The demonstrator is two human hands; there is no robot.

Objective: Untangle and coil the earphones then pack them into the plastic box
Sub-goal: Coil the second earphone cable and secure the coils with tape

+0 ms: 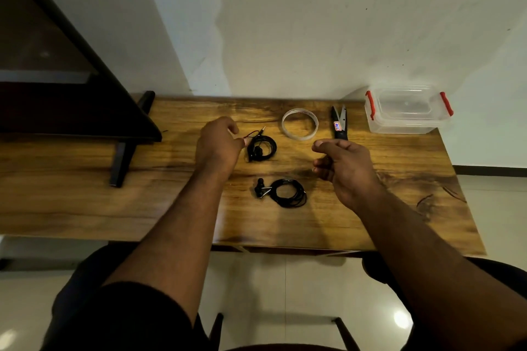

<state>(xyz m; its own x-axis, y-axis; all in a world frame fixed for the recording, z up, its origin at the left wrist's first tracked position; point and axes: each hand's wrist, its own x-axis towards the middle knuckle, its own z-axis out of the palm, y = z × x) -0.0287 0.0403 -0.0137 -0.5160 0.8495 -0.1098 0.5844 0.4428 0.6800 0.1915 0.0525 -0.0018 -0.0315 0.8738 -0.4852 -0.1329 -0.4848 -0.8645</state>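
Reaching from near edge of table (85, 202), both forearms extend over wood. Left hand (218, 145) hovers mid-table, fingertips pinching thin cable end of far earphone coil (261, 148). Right hand (342, 165) hangs above surface, fingers loosely curled, grasping nothing. Two black earphone coils: second coil (286, 192) lies nearer front edge. One tape ring (300, 124), one pair of scissors (339, 122) toward back edge. One plastic box (409, 111), red clips, lid on, at back right corner; contents unclear.

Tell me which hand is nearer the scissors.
Right. The right hand hovers just in front of the scissors, its fingertips close to the handle end. The left hand is farther off, beyond the tape roll, beside a coiled earphone.
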